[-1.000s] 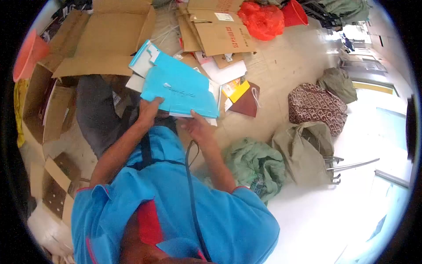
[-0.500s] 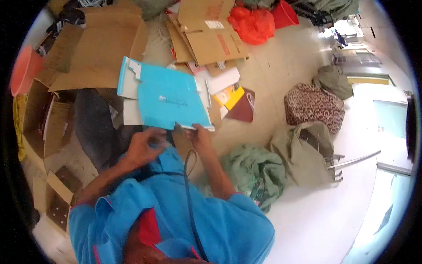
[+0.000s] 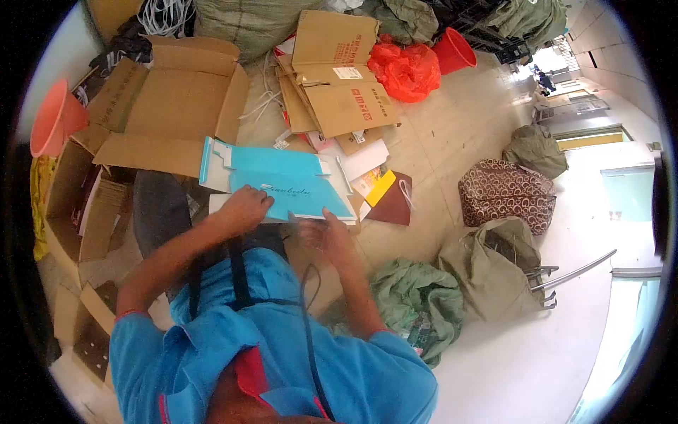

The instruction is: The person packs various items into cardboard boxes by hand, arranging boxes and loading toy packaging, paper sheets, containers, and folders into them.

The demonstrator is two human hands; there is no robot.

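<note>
A light-blue flattened box [image 3: 279, 164] with white-grey flaps and dark script lies across my lap area, in front of my knees. My left hand [image 3: 245, 210] rests on its lower left part, fingers curled and pressed onto the blue face. At the lower right edge is my right hand [image 3: 330, 237], its thumb up near the white rim. The fingers of that hand are smeared by motion, so their grip is unclear. Under and beyond the box lie white sheets [image 3: 364, 160], a yellow piece [image 3: 381, 189] and a maroon folder [image 3: 395, 205].
An open brown carton [image 3: 176, 99] stands ahead left, near a pink bucket [image 3: 58, 120]. Flattened cartons [image 3: 346, 92], a red plastic bag [image 3: 404, 71] and a red bucket [image 3: 454, 51] lie ahead. Green sacking [image 3: 417, 297] and a patterned bag [image 3: 507, 196] are at right.
My left hand has moved from below the box's edge up onto its blue face. My right hand has shifted at the lower right edge. The whole view has tilted, so the surroundings sit lower.
</note>
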